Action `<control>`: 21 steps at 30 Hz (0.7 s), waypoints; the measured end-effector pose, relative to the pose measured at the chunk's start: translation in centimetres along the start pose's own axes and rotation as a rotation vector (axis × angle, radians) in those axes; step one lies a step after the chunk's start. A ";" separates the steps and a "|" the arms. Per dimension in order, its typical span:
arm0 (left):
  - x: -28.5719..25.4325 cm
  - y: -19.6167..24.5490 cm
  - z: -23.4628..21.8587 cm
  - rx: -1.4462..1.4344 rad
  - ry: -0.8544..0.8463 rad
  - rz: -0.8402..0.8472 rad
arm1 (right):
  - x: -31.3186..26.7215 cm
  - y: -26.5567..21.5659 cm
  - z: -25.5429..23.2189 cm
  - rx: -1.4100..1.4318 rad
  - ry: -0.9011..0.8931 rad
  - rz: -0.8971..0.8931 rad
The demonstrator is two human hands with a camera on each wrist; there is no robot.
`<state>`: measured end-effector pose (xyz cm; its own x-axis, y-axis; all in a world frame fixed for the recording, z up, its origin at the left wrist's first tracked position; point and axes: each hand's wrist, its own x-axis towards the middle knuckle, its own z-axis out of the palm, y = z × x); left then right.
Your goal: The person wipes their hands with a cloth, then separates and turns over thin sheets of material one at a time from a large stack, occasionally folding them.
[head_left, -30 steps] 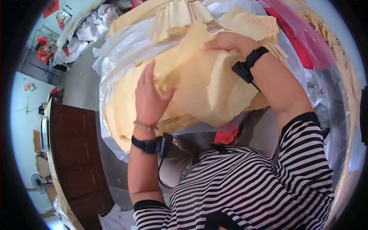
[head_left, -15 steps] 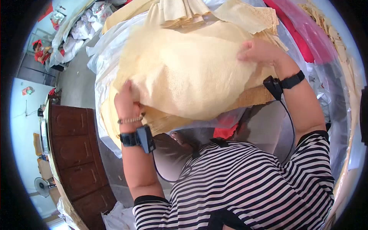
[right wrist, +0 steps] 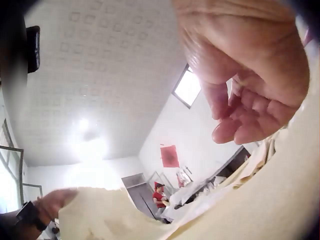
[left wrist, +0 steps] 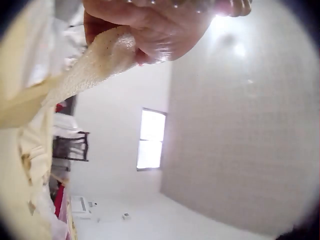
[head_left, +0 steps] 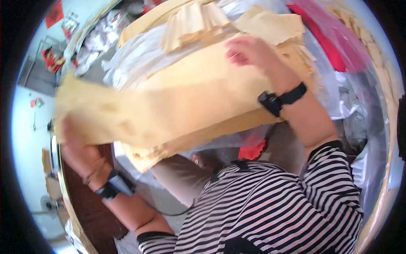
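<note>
Stretching across the view, a large thin yellow sheet (head_left: 148, 110) is held up over the stack of yellow sheets (head_left: 237, 63) on the worktop. Its left edge is pinched by the left hand (head_left: 72, 144), fingers curled round it. The right hand (head_left: 249, 53), fingers loosely bent, is seen gripping nothing above the sheet's far end.
</note>
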<state>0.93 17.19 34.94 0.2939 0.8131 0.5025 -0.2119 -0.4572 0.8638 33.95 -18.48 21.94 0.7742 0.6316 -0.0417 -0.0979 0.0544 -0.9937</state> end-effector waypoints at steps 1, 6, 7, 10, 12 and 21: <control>-0.6 4.7 2.0 0.152 -0.020 0.040 | -1.2 0.2 0.9 -0.008 0.004 -0.012; 0.2 9.1 9.0 0.469 -0.283 0.254 | -7.5 2.1 2.8 0.069 -0.024 0.037; 0.4 8.4 10.3 0.585 -0.363 0.243 | -8.9 2.4 2.8 0.069 0.014 0.015; -2.7 2.5 16.5 0.803 -0.375 0.371 | -10.5 2.5 -0.8 -0.244 0.204 -0.203; -6.8 -1.9 19.0 0.703 -0.567 0.500 | -11.3 0.9 -4.6 -0.644 0.383 -0.272; -24.2 -3.5 24.2 0.518 -1.000 0.530 | -1.5 3.3 -17.3 -1.426 0.386 -0.341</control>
<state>17.12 -9.62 20.62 0.9129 -0.0418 0.4060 -0.1955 -0.9180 0.3451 43.28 -32.60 16.92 0.7678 0.4963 0.4052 0.6084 -0.7631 -0.2181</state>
